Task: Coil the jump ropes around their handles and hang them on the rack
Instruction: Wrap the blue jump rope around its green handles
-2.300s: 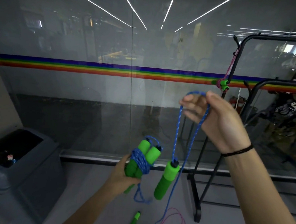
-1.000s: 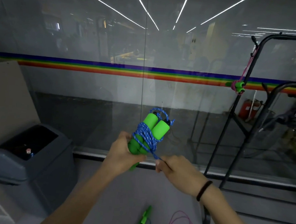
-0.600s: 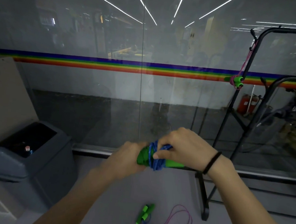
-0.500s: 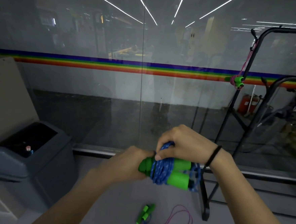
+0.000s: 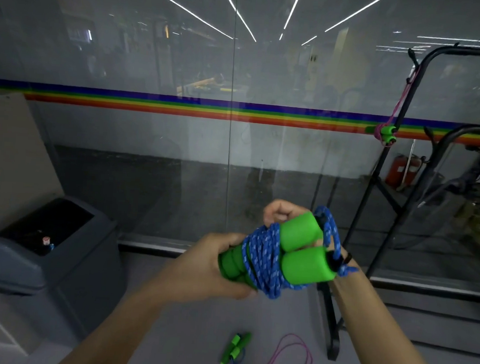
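Note:
A blue jump rope (image 5: 264,257) is wound in several turns around its two green foam handles (image 5: 305,249), which lie side by side, pointing right and slightly up. My left hand (image 5: 207,267) grips the left ends of the handles. My right hand (image 5: 281,210) is mostly hidden behind the bundle, its fingers curled over the top of the coils. A short blue loop sticks out at the handles' right end. A coiled pink rope with green handles (image 5: 385,133) hangs on the black rack (image 5: 415,89) at the right.
More ropes with green handles (image 5: 235,349) and a pink cord (image 5: 291,359) lie on the grey floor below my hands. A grey bin (image 5: 57,254) stands at the left. A glass wall with a rainbow stripe (image 5: 181,108) runs straight ahead. The rack's foot (image 5: 332,342) stands near the ropes.
The rope's last slack has been wound on. The bundle turned from upright to lying sideways, and my right hand shifted from over the coils to behind them.

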`<state>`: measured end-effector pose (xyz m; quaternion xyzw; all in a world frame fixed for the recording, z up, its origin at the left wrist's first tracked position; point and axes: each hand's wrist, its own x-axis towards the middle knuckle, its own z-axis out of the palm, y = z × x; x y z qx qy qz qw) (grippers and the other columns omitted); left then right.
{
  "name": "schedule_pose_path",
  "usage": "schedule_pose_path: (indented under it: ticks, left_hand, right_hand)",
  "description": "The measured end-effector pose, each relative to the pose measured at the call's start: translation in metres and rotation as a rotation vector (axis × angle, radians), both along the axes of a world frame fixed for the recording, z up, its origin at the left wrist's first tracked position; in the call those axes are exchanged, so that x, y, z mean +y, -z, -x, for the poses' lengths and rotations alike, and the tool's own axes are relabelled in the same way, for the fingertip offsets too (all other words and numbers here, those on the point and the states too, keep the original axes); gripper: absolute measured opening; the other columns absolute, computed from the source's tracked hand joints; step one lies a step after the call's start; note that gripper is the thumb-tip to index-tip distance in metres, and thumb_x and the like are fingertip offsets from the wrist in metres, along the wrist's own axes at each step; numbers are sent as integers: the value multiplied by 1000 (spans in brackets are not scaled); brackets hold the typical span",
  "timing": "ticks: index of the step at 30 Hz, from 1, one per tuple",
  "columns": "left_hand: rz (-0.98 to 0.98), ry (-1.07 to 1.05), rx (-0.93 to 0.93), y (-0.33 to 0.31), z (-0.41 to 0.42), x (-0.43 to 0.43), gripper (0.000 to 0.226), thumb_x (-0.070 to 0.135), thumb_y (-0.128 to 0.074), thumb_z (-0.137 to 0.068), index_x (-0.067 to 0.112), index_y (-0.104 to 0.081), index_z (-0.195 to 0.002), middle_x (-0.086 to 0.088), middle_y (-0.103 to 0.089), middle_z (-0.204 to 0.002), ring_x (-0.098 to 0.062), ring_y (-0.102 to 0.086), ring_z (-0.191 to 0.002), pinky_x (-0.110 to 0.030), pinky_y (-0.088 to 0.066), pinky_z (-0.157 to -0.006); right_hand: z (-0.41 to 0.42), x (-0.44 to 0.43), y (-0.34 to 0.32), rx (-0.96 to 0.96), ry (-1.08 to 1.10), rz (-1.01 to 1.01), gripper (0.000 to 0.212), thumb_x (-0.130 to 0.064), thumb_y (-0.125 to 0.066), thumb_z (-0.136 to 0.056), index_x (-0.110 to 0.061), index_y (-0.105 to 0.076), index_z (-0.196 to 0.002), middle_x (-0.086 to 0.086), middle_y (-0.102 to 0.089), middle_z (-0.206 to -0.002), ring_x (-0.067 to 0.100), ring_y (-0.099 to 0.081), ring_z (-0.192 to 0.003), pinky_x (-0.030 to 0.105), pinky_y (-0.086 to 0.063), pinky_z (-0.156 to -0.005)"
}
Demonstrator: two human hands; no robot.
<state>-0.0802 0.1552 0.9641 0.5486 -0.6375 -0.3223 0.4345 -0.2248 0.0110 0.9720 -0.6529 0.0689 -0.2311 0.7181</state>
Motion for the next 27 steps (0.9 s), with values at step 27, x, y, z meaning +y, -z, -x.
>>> schedule_pose_path:
  ticks: [27]
  left_hand:
    - [-101,-8,1177,-26,32,-5,58,15,-42,-62,-2,-61,-115,-19,-67,-109,-34,-67,-84,-41,-57,-77]
  right_hand:
    - [6,46,-21,-95,925,738,15,-26,-64,-83,-12,-69,-78,-2,-62,-78,5,-57,-69,11,-41,-63]
